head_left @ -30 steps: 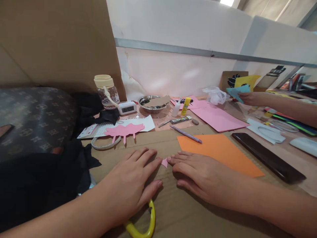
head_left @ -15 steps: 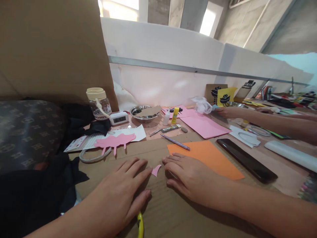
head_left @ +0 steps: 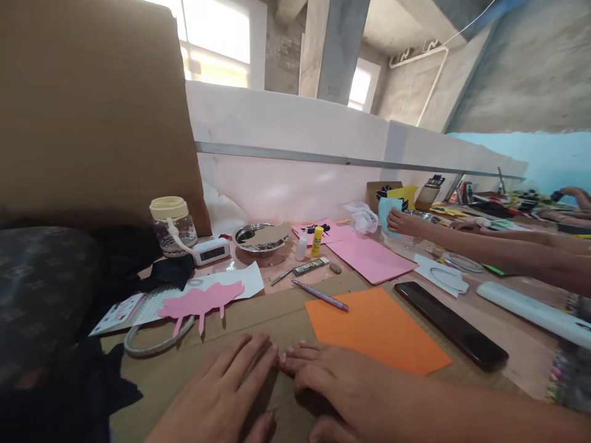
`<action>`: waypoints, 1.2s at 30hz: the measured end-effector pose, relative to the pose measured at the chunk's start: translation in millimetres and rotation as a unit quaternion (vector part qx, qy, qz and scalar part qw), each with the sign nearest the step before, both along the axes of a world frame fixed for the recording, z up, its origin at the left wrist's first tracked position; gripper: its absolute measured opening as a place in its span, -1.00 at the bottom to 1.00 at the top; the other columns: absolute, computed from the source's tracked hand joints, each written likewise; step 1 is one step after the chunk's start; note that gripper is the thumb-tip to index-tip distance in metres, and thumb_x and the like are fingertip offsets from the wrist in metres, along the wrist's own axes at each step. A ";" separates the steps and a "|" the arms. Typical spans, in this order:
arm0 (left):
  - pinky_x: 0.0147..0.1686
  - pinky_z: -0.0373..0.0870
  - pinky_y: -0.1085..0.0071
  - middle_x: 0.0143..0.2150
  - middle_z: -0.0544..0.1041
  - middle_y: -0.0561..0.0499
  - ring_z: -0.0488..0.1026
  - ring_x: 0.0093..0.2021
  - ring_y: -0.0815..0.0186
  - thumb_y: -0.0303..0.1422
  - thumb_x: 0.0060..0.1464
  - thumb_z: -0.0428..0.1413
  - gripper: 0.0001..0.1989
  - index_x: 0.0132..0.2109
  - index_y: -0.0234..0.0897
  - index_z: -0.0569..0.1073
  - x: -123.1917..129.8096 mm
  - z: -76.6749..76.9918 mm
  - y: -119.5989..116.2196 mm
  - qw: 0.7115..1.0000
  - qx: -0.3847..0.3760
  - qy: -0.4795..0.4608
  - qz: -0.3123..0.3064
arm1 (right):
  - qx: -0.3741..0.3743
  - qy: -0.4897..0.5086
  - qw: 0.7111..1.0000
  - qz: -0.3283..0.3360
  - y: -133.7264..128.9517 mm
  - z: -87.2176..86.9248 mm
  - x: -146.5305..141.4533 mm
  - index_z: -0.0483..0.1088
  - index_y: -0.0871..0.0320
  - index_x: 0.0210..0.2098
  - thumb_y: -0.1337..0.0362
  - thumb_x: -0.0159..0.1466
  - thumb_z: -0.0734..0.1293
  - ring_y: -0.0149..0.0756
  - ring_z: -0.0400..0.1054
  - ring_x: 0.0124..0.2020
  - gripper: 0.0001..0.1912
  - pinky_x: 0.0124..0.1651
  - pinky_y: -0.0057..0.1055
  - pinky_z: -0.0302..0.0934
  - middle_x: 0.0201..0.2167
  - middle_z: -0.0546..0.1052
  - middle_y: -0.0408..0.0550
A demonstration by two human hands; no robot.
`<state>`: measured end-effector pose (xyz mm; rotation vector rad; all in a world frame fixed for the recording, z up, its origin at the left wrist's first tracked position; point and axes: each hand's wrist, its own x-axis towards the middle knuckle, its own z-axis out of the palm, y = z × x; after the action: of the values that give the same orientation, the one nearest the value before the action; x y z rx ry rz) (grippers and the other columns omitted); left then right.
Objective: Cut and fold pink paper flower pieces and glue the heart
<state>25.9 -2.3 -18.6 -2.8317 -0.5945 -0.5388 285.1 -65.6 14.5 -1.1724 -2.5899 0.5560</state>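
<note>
Left hand: we see it (head_left: 226, 384) palm down at the bottom centre of the frame, the fingers stretched out, the thumb standing apart, so the grip is unclosed.
Right hand: it (head_left: 344, 381) lies beside it, the fingers a little bent, the thumb also apart; the fingertips of the two hands come together, and what may be under them is hidden from us.
Cardboard sheet: brown, flat, with a crease, it (head_left: 272, 311) spreads under both hands at the lower centre.
Orange paper: bright, plain and flat, it (head_left: 376, 332) lies right of centre, just beyond the right hand; we cannot tell if they touch.
Purple pen: it (head_left: 321, 295) crosses the upper left corner of this paper.
Pink cut-out: wavy on top, with thin strips downward, it (head_left: 203, 301) lies left of centre.
Metal bowl: near the centre, it (head_left: 257, 248) bears a torn cardboard piece (head_left: 272, 235) across its top; its inside looks dark.
Cream-lidded bottle: transparent, with small patterns, it (head_left: 173, 231) stands at centre left; we cannot tell its contents.
Glue stick: yellow, upright (head_left: 316, 241), beside a small white bottle (head_left: 301, 248).
Lead box: its label (head_left: 310, 266) carries print too small for us.
White clock: the digits on its display (head_left: 211, 251) are not readable.
</note>
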 end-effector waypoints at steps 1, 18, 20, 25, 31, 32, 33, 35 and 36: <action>0.05 0.57 0.22 0.24 0.51 -0.10 0.53 0.14 0.02 -0.23 0.18 0.17 -0.47 0.27 -0.23 0.41 1.2 0.8 -1.6 1.000 -0.001 0.001 -0.006 | -0.001 -0.004 1.000 0.002 -0.1 -0.5 -0.1 0.45 0.25 0.05 0.08 0.31 0.41 -0.14 0.12 0.41 -0.57 0.46 -0.26 -0.04 0.35 0.31 0.15; 0.07 0.50 -0.03 0.15 0.55 -0.32 0.50 0.11 -0.11 -0.24 0.35 -0.07 -0.54 0.14 -0.49 0.51 10.2 20.3 -18.4 0.996 -0.054 0.035 0.061 | 0.107 -0.033 0.994 0.005 5.1 -9.2 6.3 0.32 0.20 0.16 0.12 0.42 0.29 -0.03 0.31 0.28 -0.59 0.32 -0.02 0.24 0.25 0.44 0.21; 0.04 0.51 -0.05 0.16 0.54 -0.38 0.51 0.10 -0.16 -0.19 0.33 -0.05 -0.49 0.13 -0.53 0.52 9.2 19.9 -19.1 0.995 -0.038 0.036 0.081 | 0.106 -0.044 0.993 -0.006 4.0 -8.4 6.9 0.32 0.19 0.16 0.13 0.42 0.29 -0.02 0.32 0.28 -0.61 0.32 0.01 0.23 0.24 0.44 0.20; 0.05 0.51 0.03 0.19 0.52 -0.31 0.49 0.13 -0.07 -0.25 0.36 -0.10 -0.52 0.18 -0.50 0.48 11.4 22.3 -20.0 0.998 -0.005 0.032 0.062 | 0.098 -0.034 0.994 -0.021 3.2 -5.4 8.3 0.36 0.17 0.11 0.07 0.39 0.31 0.07 0.30 0.29 -0.60 0.37 0.12 0.15 0.25 0.43 0.24; 0.05 0.49 0.04 0.09 0.60 -0.23 0.51 0.07 -0.03 -0.32 0.39 -0.15 -0.56 0.12 -0.46 0.53 15.1 25.4 -17.3 0.998 -0.050 0.028 0.021 | 0.058 -0.028 0.998 0.015 3.2 -3.9 6.3 0.44 0.17 0.02 0.02 0.37 0.34 0.04 0.19 0.37 -0.61 0.42 0.07 0.07 0.32 0.36 0.18; 0.06 0.49 0.03 0.09 0.60 -0.23 0.51 0.06 -0.04 -0.31 0.39 -0.15 -0.56 0.12 -0.46 0.53 15.1 25.4 -17.0 0.998 -0.060 0.026 0.025 | 0.058 -0.037 0.997 0.021 2.8 -4.6 5.6 0.44 0.19 0.05 0.02 0.36 0.35 0.05 0.19 0.36 -0.58 0.40 0.07 0.11 0.32 0.36 0.19; 0.06 0.48 0.02 0.09 0.60 -0.23 0.51 0.06 -0.04 -0.30 0.39 -0.14 -0.56 0.12 -0.45 0.53 15.0 25.4 -16.9 0.997 -0.070 0.026 0.029 | 0.061 -0.047 0.997 0.023 2.4 -5.6 5.0 0.42 0.21 0.09 0.02 0.34 0.37 0.07 0.20 0.36 -0.54 0.38 0.07 0.15 0.32 0.35 0.20; 0.06 0.48 0.02 0.10 0.59 -0.24 0.50 0.07 -0.05 -0.29 0.38 -0.11 -0.57 0.13 -0.44 0.52 14.5 25.4 -17.1 0.995 -0.088 0.033 0.040 | 0.077 -0.059 0.995 0.019 1.9 -7.8 4.2 0.35 0.24 0.18 0.03 0.34 0.38 0.07 0.22 0.34 -0.46 0.33 0.06 0.22 0.32 0.35 0.21; 0.05 0.49 0.03 0.09 0.59 -0.24 0.50 0.07 -0.05 -0.27 0.38 -0.09 -0.57 0.13 -0.44 0.52 14.1 25.5 -17.6 0.994 -0.094 0.035 0.045 | 0.086 -0.063 0.994 0.016 1.9 -8.8 4.1 0.33 0.23 0.21 0.04 0.35 0.37 0.07 0.24 0.33 -0.44 0.31 0.06 0.25 0.31 0.36 0.20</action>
<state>40.0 -19.9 6.8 -2.9663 -0.7948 -0.3832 289.2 -63.7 5.7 -1.1442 -2.7036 0.2649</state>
